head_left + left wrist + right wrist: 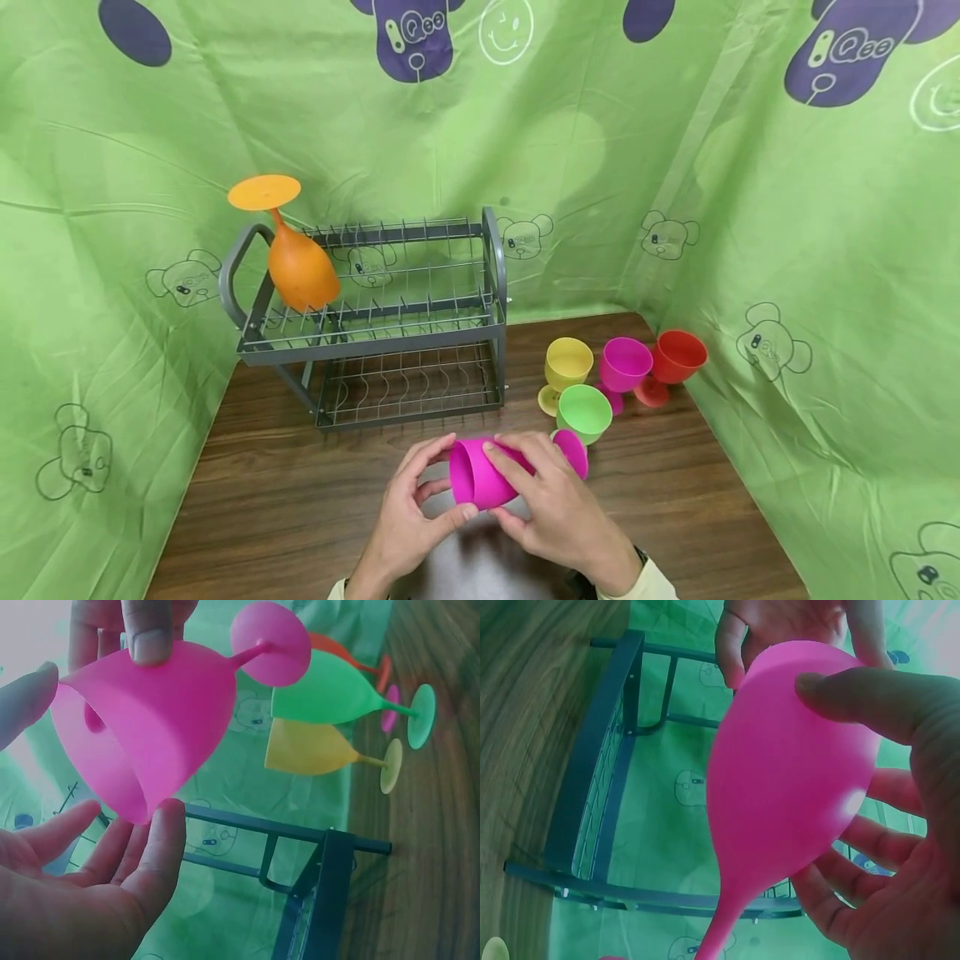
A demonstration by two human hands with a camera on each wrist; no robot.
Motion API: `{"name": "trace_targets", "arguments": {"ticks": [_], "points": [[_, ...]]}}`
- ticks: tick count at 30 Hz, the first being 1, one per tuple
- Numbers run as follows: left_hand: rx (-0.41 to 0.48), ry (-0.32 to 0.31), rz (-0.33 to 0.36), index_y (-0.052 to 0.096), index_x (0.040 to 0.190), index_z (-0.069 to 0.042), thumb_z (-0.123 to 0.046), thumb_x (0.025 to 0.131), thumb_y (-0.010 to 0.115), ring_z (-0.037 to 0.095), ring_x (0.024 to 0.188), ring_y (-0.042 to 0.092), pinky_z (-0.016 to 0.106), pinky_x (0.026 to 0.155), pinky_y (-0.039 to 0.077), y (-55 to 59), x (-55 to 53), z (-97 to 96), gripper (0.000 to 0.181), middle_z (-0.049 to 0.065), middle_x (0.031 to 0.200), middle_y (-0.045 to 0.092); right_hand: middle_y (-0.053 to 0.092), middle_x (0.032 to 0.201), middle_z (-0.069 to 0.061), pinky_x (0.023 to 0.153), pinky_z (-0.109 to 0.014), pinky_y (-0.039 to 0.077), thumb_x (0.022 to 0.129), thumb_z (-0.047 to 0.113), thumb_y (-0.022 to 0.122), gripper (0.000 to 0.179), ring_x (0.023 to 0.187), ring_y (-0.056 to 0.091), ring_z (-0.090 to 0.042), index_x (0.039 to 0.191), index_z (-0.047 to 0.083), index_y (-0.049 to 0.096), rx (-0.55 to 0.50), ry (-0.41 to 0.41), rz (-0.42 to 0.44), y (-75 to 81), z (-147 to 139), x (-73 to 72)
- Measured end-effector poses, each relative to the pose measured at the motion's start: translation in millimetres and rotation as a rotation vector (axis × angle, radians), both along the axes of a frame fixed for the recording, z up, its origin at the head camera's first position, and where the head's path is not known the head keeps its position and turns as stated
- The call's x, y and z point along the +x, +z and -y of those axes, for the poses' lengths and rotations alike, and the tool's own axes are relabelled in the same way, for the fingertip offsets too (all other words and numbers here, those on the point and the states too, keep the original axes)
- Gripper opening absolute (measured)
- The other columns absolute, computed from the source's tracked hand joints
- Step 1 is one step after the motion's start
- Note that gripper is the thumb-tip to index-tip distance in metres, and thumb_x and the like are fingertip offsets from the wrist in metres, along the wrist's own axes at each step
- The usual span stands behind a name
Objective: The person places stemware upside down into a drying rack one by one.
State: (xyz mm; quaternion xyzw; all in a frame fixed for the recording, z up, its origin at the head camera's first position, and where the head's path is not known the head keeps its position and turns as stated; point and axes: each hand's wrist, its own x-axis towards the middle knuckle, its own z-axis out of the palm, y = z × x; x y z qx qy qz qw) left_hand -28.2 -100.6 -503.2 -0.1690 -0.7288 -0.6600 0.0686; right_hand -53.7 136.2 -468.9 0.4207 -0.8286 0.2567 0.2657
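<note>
Near ten o'clock, an orange cup (303,271) leaned mouth-down on the rack (375,343). At six, the left hand (408,517) gripped the rim of the pink cup (489,482), mouth toward nine; the right hand (566,504) clamped its bowl, thumb opposing fingers. Light pressure seemed wisest, the base kept clear of the green cup (585,410) near half past four.
</note>
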Motion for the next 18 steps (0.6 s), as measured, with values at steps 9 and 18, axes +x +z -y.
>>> {"name": "trace_targets", "arguments": {"ticks": [9,18], "points": [[-0.042,-0.033,0.13,0.055,0.152,-0.025,-0.012,0.082,0.091,0.02,0.129,0.059,0.037,0.097,0.064,-1.9,2.9,3.6,0.08,0.007,0.146,0.056,0.066,0.132,-0.01,0.099,-0.04,0.058,0.067,0.032,0.099,0.082,0.116,0.06,-0.024,0.139,0.009,0.067,0.169,-0.054,-0.016,-2.6,5.3,4.4],[-0.047,0.005,0.175,0.058,0.147,-0.028,-0.014,0.081,0.093,0.025,0.127,0.06,0.035,0.094,0.065,-2.9,4.0,2.8,0.076,0.005,0.143,0.058,0.065,0.133,-0.01,0.103,-0.04,0.056,0.069,0.033,0.098,0.08,0.118,0.061,-0.025,0.139,0.009,0.067,0.174,-0.052,-0.014,-3.7,6.6,4.5]]}}
